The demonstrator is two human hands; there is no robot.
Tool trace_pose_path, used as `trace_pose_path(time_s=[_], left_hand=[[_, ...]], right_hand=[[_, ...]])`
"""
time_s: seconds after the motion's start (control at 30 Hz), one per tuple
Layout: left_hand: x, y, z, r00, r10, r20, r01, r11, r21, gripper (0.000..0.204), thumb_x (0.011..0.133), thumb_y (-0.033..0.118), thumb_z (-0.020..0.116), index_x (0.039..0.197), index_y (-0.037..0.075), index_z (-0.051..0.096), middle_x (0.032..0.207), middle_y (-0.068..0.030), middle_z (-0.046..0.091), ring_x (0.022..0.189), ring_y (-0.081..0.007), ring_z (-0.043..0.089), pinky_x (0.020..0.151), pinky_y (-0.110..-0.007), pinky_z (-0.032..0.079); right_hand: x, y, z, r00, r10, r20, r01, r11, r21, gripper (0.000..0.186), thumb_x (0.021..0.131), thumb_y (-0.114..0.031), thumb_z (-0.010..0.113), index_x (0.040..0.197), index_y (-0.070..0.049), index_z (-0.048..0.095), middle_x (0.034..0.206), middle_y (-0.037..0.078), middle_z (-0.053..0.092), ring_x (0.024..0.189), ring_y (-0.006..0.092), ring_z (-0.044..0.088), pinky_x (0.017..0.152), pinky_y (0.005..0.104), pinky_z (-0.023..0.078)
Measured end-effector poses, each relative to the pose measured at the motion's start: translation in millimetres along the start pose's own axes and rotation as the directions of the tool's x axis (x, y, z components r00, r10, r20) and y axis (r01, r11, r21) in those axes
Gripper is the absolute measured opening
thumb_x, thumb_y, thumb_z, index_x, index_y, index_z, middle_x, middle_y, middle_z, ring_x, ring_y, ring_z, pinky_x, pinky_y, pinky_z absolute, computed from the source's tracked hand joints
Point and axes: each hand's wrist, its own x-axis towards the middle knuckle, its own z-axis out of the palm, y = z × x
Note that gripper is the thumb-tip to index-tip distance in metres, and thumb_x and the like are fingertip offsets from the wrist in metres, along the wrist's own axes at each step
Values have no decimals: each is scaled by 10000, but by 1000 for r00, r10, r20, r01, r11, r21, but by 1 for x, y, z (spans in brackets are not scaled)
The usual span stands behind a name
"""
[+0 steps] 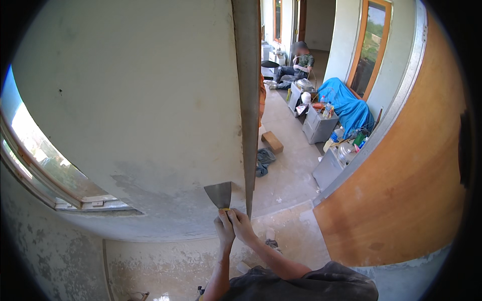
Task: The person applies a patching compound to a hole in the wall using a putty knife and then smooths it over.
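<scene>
A wide-bladed putty knife [219, 194] points upward, its flared metal blade lying against or just in front of the pale wall [150, 100], close to the wall's right edge. My left hand [224, 228] and my right hand [242, 227] are closed together around its handle, which they mostly hide; a bit of yellow shows at the blade's base. Around and left of the blade, the lower wall has a rough grey patch [150, 188]. Whether the blade touches the surface I cannot tell.
Right of the wall edge, a doorway opens onto a room with a seated person [299, 62], grey cabinets [320, 125], a blue tarp [346, 103], a wooden block [272, 142] and dark cloth [264, 161] on the floor. A brown wooden door [396, 185] stands right; a window [55, 165] is left.
</scene>
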Motion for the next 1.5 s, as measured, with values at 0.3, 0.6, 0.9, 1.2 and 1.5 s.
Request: trace_pose_path(time_s=[0.3,0.6,0.9,1.2,1.5], left_hand=[[-24,-59,-3,996,-90,17,88,991,98,555,957,374,300,655,-40,513,508,-97,493,487,-148,470,442,-338,343],[-31,-58,-10,971,-237,40,236,971,21,566,962,402,282,702,-26,543,591,-38,530,536,-130,479,469,-313,377],[-43,-48,-10,978,-209,-11,205,966,-161,362,955,365,367,839,39,475,536,19,395,420,-67,353,371,-239,292],[-51,-45,-40,936,-351,-15,342,919,-197,243,868,262,583,871,51,461,475,25,402,325,-50,333,295,-218,230],[-61,-28,-56,922,-378,82,386,912,-140,340,788,231,694,947,-46,578,526,-4,500,351,-51,393,324,-206,255]], right_hand=[[-7,67,-8,999,45,-16,-47,993,-108,359,924,-287,427,922,32,591,807,142,626,780,185,583,714,317,448],[-12,61,-16,979,171,112,-167,985,-51,399,934,-328,427,956,34,593,767,66,605,704,108,540,617,268,445],[-13,68,-26,968,186,167,-157,972,-174,398,921,-340,462,977,26,609,852,86,634,779,140,575,671,258,448],[-17,23,-47,876,410,254,-466,854,231,500,943,-430,344,1093,3,545,885,149,631,712,194,636,597,247,492],[-30,12,-39,864,272,424,-351,929,119,542,952,-447,290,1195,-5,491,871,124,646,519,133,579,442,205,388]])
